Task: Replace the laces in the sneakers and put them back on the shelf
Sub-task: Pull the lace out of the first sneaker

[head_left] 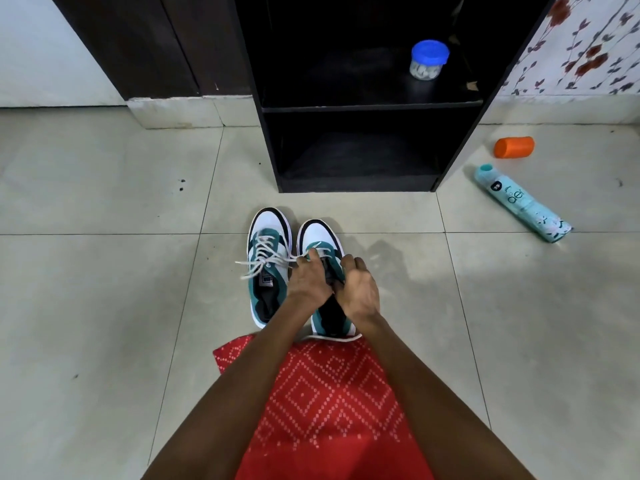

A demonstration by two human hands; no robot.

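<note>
Two teal, white and black sneakers stand side by side on the tiled floor, toes toward a black shelf unit (pixel 367 105). The left sneaker (pixel 268 265) is laced with a white lace (pixel 258 263), its ends lying loose to the left. Both hands work on the right sneaker (pixel 317 237). My left hand (pixel 308 282) pinches a white lace (pixel 320 252) at the upper eyelets. My right hand (pixel 358 291) grips the sneaker's right side near the tongue. A strip of white lace (pixel 332 338) lies behind the heel. The hands hide most of this sneaker's lacing.
A jar with a blue lid (pixel 428 60) stands on the shelf unit's middle board. To the right on the floor lie an orange cap (pixel 514 147) and a teal spray can (pixel 521 202). Red patterned cloth (pixel 332 403) covers my lap. Dark door frame at far left.
</note>
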